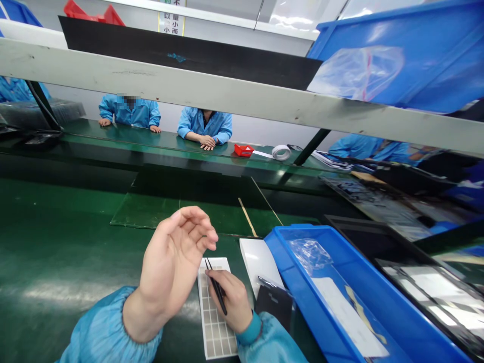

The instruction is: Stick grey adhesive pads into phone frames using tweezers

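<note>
My right hand grips a pair of black tweezers, their two thin tips pointing away from me and slightly apart. Beneath it lies a white sheet of grey rectangular stickers laid out in a grid, partly covered by the hand. Raised to the left of the sheet, my left hand has its palm turned to the right and its fingers loosely curled, with nothing in it. A dark flat piece in clear film lies just right of my right wrist, by a white sheet.
A blue bin on the right holds clear film and white strips. Behind it lie dark-framed panels. A green mat covers the bench ahead. A shelf beam crosses above. Several people in blue sit opposite, near a red tray.
</note>
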The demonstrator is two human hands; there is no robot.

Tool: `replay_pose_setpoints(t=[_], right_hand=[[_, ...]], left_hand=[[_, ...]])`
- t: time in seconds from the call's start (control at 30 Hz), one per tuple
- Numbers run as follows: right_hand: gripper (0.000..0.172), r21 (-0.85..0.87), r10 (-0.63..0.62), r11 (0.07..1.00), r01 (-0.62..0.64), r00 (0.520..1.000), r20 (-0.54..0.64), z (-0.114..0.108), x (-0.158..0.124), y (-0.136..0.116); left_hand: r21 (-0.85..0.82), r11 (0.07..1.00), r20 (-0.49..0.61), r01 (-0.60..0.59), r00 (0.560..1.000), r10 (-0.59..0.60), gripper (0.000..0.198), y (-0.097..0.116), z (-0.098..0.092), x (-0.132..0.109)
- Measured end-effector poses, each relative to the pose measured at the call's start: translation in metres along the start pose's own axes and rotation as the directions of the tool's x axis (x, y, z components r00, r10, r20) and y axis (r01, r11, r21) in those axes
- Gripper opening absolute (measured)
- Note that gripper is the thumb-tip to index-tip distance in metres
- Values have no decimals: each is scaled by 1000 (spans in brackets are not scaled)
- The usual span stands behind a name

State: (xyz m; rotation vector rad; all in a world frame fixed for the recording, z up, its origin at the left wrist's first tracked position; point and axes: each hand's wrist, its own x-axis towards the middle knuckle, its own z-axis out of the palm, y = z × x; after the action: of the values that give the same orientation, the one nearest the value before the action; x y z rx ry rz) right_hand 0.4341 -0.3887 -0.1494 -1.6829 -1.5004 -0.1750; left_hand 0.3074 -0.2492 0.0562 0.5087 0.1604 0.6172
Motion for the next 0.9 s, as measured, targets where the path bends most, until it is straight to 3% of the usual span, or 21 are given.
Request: replay_pose_setpoints(t=[0.37,0.9], right_hand=[[27,0,-3,1000,3,1000,8,0,0,0],[29,-7,2,1000,-2,1000,13,1,-2,1]], left_hand=[[-96,993,7,73,997,-73,30,5,2,-2],[-74,994,10,79,997,-79,28,4,1,-2]])
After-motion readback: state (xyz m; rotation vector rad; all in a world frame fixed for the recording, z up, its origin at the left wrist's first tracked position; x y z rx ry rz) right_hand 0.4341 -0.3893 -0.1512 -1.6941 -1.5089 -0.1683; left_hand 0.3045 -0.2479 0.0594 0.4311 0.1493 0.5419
